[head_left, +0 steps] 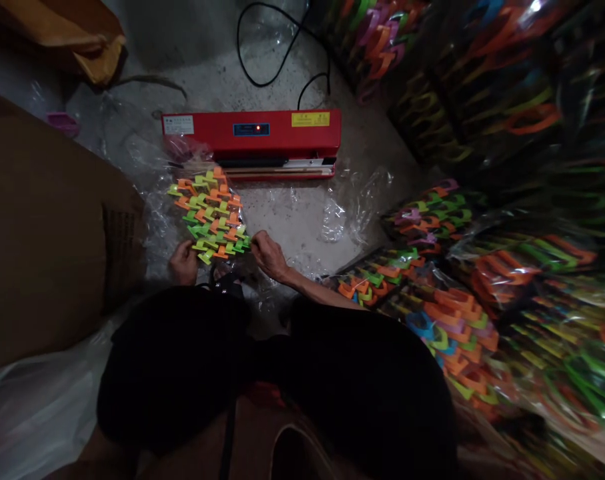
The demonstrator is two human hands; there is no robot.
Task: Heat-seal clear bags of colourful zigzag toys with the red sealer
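Observation:
Between my two hands is a clear plastic bag packed with orange, yellow and green plastic pieces in staggered rows. At its lower left corner, my left hand is closed on the bag's edge. My right hand pinches the bag at its lower right corner. The bag's far end lies against the left front of a red bag sealer, which has a small orange-red light lit on its panel. The sealer's dark bar shows to the right of the bag; its left part is hidden by the plastic.
Filled bags of colourful pieces are heaped along the right side. A cardboard box stands at the left. Loose clear plastic lies on the grey floor. A black cable loops behind the sealer.

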